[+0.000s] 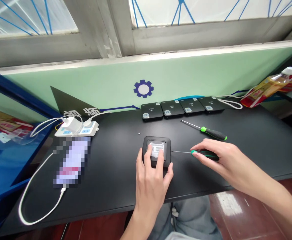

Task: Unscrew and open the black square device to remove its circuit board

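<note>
A small black square device (168,143) with a white label on its upper face lies on the desk. Across it my left hand (152,176) grips it, two fingers pressing the label and the others along its sides. My right hand (218,156) is closed around the dark green-and-black handle of a screwdriver (183,152). Its thin shaft points left, and the tip meets the device's right side; whether it sits in a gap there I cannot tell. A second screwdriver (213,133), green and black, lies behind my right hand. Tiny metal bits (139,133), perhaps screws, lie behind the device.
Several similar black devices (152,111) stand in a row along the green back panel (106,80). On the left are a white power strip (92,128), a phone (73,160) and its looping white cable (23,200). A bottle (268,86) leans at the right on the black desk (106,186).
</note>
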Action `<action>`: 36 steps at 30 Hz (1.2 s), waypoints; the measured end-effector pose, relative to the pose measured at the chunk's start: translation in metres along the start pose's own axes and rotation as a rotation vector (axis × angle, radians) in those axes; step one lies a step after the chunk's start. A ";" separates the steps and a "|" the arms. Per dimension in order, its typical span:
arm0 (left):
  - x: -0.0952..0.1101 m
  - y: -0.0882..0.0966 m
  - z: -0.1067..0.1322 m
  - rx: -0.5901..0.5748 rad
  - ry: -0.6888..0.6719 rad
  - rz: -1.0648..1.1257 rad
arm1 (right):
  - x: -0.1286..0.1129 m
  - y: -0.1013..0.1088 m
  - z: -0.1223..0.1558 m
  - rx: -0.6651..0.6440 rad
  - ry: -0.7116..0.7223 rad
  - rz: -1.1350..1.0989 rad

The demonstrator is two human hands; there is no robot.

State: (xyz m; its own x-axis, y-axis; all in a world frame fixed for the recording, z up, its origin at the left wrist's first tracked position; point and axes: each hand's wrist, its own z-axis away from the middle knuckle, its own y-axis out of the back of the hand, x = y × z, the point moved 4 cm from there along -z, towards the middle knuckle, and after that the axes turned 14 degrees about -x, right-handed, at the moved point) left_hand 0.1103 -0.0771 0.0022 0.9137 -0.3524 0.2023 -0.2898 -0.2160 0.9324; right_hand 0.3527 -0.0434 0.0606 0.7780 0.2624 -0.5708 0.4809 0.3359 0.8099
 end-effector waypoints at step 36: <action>-0.005 0.003 -0.002 -0.030 -0.033 -0.050 | 0.033 -0.047 0.003 -0.013 -0.161 -0.412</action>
State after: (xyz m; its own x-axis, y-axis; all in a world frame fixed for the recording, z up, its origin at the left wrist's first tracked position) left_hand 0.1052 -0.0742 0.0041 0.9168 -0.3718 0.1455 -0.2348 -0.2074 0.9497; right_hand 0.3565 -0.0535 0.0042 0.5762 -0.0398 -0.8164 0.7598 0.3942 0.5170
